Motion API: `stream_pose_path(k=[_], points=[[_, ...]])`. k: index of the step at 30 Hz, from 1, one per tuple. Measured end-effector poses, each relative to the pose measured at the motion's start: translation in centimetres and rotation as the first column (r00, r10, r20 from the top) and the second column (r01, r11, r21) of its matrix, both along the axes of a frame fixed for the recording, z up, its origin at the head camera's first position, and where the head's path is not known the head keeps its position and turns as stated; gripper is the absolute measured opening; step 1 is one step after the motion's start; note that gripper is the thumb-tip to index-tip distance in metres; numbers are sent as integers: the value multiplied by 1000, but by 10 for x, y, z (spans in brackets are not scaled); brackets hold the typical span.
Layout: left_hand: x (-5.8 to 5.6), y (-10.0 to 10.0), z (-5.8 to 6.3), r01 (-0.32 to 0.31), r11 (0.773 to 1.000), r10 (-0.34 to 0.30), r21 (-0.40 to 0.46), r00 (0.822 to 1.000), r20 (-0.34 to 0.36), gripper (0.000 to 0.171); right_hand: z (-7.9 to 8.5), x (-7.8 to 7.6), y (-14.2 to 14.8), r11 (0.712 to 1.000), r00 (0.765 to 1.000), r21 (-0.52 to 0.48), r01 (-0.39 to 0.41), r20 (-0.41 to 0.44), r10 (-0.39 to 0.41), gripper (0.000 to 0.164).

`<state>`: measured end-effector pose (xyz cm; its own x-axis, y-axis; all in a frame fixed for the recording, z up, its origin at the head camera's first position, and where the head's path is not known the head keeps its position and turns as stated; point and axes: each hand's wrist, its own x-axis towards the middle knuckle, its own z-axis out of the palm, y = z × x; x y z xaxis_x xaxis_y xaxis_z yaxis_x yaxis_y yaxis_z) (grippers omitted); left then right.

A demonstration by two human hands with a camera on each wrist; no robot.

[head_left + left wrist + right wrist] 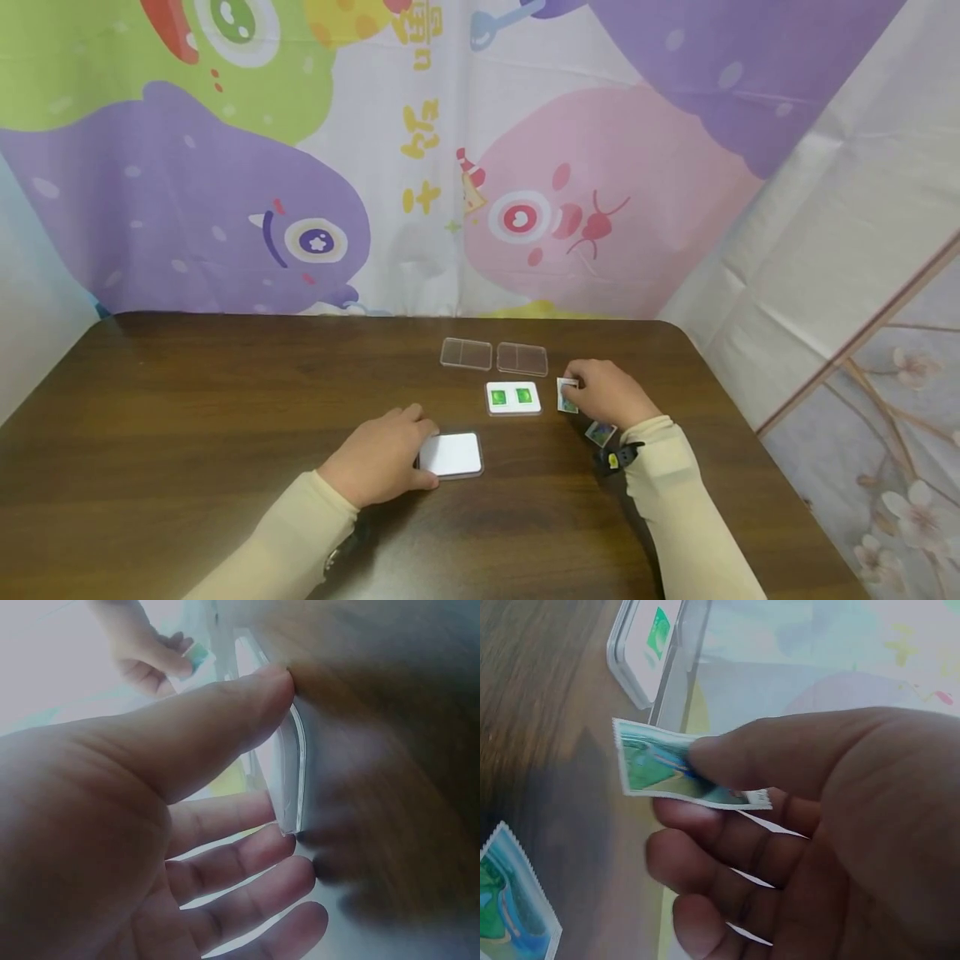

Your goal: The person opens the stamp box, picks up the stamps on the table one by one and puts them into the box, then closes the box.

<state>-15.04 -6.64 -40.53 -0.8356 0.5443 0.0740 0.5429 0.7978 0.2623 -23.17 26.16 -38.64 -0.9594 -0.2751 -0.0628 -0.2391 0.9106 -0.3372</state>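
Note:
My right hand (611, 392) pinches a postage stamp (656, 766) between thumb and forefinger, just above the table. The stamp has a toothed white border and a green and blue landscape. A second stamp (514, 904) with a like picture lies on the table under the right wrist. My left hand (382, 457) grips the left end of a shallow clear plastic case (292, 765) with a white insert (452, 454), thumb on the near edge and fingers on the far one. Between the hands and farther back lies another case (513, 410), its white insert bearing two green stamps (524, 395).
Two clear, flat plastic lids (466, 354) lie side by side toward the back of the brown wooden table (187, 433). A cartoon-printed curtain (420, 275) hangs behind the table's back edge, and a pale floral cloth (885, 400) hangs at the right.

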Motion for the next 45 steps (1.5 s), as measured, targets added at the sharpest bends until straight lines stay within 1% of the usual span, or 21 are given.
stream_pose_path(k=[5,9,13,18,21,24,27,31,36,40,45], points=[[0,-1,-1,1,1000,-1,3,1000,7,51,3,2,-4,1000,999,-23,-1,-39,0,11],[-1,-1,-2,-1,1000,1,2,1000,16,51,4,3,-8,999,998,-46,-26,-67,23,10],[-1,-1,-3,0,1000,0,1,1000,19,51,6,5,-14,994,996,-87,-62,-73,55,9],[-2,0,-3,5,1000,-5,8,1000,22,50,11,10,-24,982,994,-160,-102,-42,97,8],[-3,0,-3,8,1000,-9,10,1000,20,50,12,13,-32,974,994,-199,-110,-8,111,8],[-3,0,-3,11,1000,-11,12,1000,16,50,11,15,-40,961,989,-244,-133,30,144,7],[-3,0,-3,12,1000,-12,8,1000,14,51,8,16,-50,943,980,-291,-160,70,188,7],[-2,0,-3,10,1000,-10,2,1000,13,52,3,20,-64,922,962,-328,-207,104,253,9],[-2,0,-2,7,1000,-7,2,1000,6,52,-7,22,-82,895,928,-339,-289,130,349,8],[-2,1,-2,5,1000,-5,-1,1000,6,51,-15,22,-91,890,912,-331,-314,155,379,6],[-1,1,-1,1,1000,-1,-1,1000,18,51,-17,24,-97,894,902,-331,-303,204,381,4]])
